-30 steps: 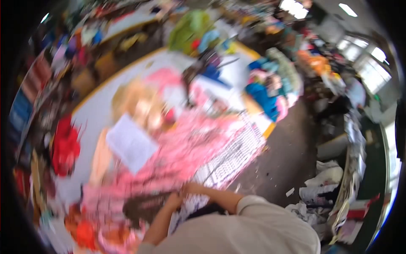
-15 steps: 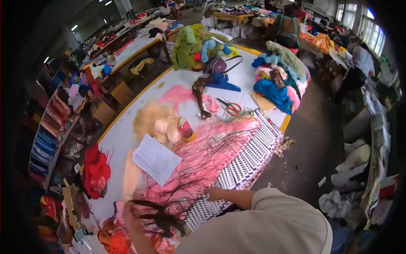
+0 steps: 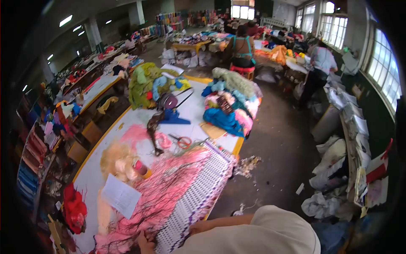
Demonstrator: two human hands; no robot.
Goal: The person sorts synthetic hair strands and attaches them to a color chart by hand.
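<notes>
My left hand (image 3: 146, 244) is at the bottom of the head view, its fingers pinched together over the lower end of long pink threads (image 3: 158, 192) streaked with dark strands. What they pinch is too small to make out. White perforated card strips (image 3: 192, 194) lie side by side along the threads' right ends. By the lower right edge of these strips is my right hand (image 3: 199, 227), its fingers partly hidden and bent inward. A printed paper sheet (image 3: 120, 195) rests on the threads' left side. Behind it stands a red and yellow thread cone (image 3: 141, 168) next to cream yarn (image 3: 116, 163).
Orange-handled scissors (image 3: 183, 142), a blue tool (image 3: 173, 117) and brown yarn (image 3: 153, 131) lie farther up the white table (image 3: 101, 146). Green yarn (image 3: 146, 82) and a mixed yarn heap (image 3: 230, 106) stand at its far end. Red yarn (image 3: 74, 209) hangs at left. Other people (image 3: 242, 48) are beyond.
The view has lifted, showing more of the room. My left hand has come right, nearer the strips, and the dark bundle beside it is out of sight. My right hand has shifted to the strips' edge.
</notes>
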